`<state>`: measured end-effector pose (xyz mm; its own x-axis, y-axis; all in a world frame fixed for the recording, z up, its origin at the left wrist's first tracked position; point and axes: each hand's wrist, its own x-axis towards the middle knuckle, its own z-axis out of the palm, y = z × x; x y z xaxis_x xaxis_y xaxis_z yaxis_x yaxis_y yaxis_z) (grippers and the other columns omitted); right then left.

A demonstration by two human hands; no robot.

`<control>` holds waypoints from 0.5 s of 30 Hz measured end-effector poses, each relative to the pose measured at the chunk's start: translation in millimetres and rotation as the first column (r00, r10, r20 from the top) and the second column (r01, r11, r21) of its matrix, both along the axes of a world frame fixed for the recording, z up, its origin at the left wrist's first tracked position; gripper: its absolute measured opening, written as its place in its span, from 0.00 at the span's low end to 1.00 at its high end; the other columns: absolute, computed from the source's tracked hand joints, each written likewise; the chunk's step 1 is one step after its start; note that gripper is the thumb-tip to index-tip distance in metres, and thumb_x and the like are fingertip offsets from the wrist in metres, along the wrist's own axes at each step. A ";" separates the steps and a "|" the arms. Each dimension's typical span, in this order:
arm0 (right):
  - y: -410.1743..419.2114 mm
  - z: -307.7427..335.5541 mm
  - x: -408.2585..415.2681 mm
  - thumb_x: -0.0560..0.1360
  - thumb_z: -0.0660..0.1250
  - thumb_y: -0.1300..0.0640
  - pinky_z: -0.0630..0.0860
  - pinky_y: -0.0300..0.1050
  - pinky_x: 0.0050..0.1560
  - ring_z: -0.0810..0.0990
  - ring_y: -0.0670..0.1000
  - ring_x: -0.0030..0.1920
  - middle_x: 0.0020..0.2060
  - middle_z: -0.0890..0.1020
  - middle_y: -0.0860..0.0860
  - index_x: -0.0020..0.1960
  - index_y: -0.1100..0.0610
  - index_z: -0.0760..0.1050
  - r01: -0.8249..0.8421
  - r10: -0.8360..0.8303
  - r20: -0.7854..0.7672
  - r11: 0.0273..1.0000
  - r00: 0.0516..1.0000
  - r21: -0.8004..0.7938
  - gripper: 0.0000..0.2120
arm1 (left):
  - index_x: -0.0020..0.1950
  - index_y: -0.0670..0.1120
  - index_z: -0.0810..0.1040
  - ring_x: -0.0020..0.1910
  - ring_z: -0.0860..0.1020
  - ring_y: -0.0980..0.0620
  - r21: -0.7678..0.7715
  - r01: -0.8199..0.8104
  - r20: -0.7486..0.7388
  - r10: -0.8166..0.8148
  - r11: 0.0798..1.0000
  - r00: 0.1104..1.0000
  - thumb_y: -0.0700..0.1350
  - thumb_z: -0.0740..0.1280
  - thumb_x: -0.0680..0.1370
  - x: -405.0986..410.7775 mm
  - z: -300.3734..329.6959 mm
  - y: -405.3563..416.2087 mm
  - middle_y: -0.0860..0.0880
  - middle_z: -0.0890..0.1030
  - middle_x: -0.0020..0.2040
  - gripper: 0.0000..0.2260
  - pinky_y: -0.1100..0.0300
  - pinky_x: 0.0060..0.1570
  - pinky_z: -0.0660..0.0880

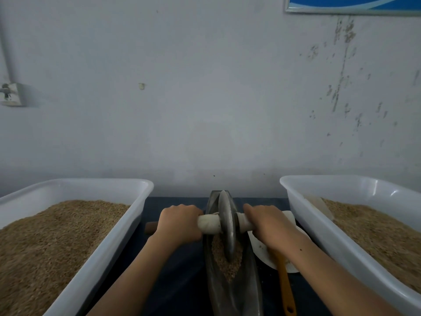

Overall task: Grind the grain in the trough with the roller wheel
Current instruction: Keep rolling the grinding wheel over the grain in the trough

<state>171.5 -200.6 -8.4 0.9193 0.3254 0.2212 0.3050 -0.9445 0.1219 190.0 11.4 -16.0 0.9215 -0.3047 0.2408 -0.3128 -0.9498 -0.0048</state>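
Grey scuffed wall behind, dark tabletop [182, 281] below. Trough [248, 281] runs straight away from person, long axis fore-aft, grain [222, 258] inside. Wheel [226, 224] stands upright in trough, axle crosswise. Left hand [180, 221] and right hand [266, 222] each grasp a handle end, equally near. No legible writing.

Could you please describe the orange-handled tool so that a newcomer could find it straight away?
Start at the dark trough between the two white tubs. Just right of it lies a white dish, under the right hand's forearm. The tool's orange handle runs from that dish toward the viewer, the only orange thing here.
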 end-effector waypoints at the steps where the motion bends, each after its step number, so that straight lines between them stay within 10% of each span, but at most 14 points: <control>1: 0.4 1.0 1.7 0.76 0.62 0.64 0.62 0.43 0.46 0.73 0.52 0.46 0.49 0.77 0.53 0.51 0.53 0.61 -0.001 0.001 0.004 1.000 1.000 -0.015 0.11 | 0.56 0.55 0.76 0.46 0.76 0.54 -0.004 -0.002 0.000 0.002 1.000 1.000 0.53 0.68 0.72 1.3 -0.2 -0.2 0.53 0.80 0.48 0.13 0.59 0.45 0.69; 15: -5.0 8.5 -9.6 0.73 0.64 0.61 0.66 0.44 0.42 0.72 0.51 0.42 0.46 0.77 0.52 0.49 0.51 0.67 -0.038 0.032 -0.102 0.997 0.994 -0.060 0.09 | 0.60 0.51 0.75 0.51 0.78 0.50 0.119 -0.007 -0.222 0.033 0.993 0.974 0.50 0.70 0.71 -2.1 6.5 0.1 0.50 0.80 0.52 0.18 0.58 0.46 0.70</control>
<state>161.9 -205.6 0.2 0.9236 0.3682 0.1066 0.3517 -0.9246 0.1465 187.9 11.5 -9.5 0.9541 -0.2994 -0.0077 -0.2994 -0.9529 -0.0479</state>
